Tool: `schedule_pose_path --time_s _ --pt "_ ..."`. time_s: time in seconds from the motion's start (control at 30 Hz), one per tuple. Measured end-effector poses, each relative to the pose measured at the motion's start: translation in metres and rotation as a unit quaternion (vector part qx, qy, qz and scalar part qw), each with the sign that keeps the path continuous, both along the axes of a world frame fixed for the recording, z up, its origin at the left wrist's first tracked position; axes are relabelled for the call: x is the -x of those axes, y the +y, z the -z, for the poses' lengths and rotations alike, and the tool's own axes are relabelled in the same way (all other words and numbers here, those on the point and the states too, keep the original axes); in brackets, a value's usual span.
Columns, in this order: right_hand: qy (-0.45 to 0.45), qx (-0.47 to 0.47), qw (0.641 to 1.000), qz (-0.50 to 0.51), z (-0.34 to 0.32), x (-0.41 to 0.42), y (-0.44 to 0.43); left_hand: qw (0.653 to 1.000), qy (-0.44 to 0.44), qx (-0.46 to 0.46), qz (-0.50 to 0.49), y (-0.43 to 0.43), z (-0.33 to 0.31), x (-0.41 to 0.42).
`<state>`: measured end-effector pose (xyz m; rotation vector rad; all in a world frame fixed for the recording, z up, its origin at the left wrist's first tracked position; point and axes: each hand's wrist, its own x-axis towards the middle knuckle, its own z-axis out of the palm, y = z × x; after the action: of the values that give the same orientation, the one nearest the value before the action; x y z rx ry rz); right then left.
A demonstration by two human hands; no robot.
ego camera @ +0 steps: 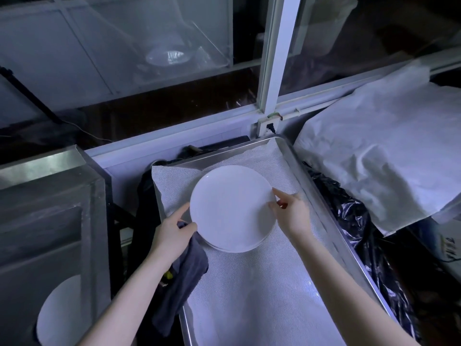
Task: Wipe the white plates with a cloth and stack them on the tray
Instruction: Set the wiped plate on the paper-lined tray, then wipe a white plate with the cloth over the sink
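Note:
A white plate [230, 208] lies on top of a small stack of white plates on the metal tray [331, 221], which is lined with a white mesh mat. My left hand [172, 233] grips a dark grey cloth [182, 278] and touches the plate's left rim with thumb and forefinger. At the plate's right rim, my right hand [290, 212] pinches the edge. The cloth hangs down over the tray's left edge. Another white plate [58, 313] sits low at the left inside a steel basin.
A steel basin [50, 196] stands to the left of the tray. Black plastic sheeting [361, 228] runs along the tray's right side, with a white covered bundle [389, 146] beyond it. A glass partition with a white frame [279, 58] rises behind.

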<state>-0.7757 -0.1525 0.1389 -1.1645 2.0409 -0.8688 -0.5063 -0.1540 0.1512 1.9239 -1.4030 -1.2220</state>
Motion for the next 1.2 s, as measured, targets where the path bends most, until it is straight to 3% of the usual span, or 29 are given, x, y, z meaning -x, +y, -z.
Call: schedule_pose_path --time_s 0.2,0.37,0.63,0.83,0.97,1.03,1.13,1.2 --pt "0.007 -0.011 1.000 0.006 -0.003 -0.004 0.007 0.998 0.047 -0.021 -0.029 0.012 -0.005 -0.004" --pt "0.026 0.068 0.997 0.017 -0.020 -0.025 0.025 0.987 0.121 -0.033 -0.104 0.033 -0.025 -0.035" --pt "-0.012 0.134 0.976 -0.172 -0.048 -0.129 0.042 0.948 0.189 0.002 -0.257 0.088 -0.054 -0.129" --pt "-0.057 0.110 0.913 -0.388 -0.060 -0.265 0.076 0.906 0.226 0.047 -0.355 0.133 -0.057 -0.214" --pt "-0.153 0.003 0.847 -0.508 -0.051 -0.350 0.109 0.859 0.294 0.053 -0.415 0.157 -0.044 -0.281" --pt "-0.178 -0.022 0.833 -0.524 -0.040 -0.393 0.124 0.838 0.319 0.061 -0.438 0.168 -0.036 -0.315" --pt "-0.192 -0.030 0.864 -0.464 -0.020 -0.455 0.139 0.847 0.314 0.064 -0.423 0.190 -0.020 -0.361" --pt "-0.227 -0.052 0.876 -0.423 -0.007 -0.491 0.146 0.886 0.287 0.038 -0.363 0.205 -0.009 -0.388"
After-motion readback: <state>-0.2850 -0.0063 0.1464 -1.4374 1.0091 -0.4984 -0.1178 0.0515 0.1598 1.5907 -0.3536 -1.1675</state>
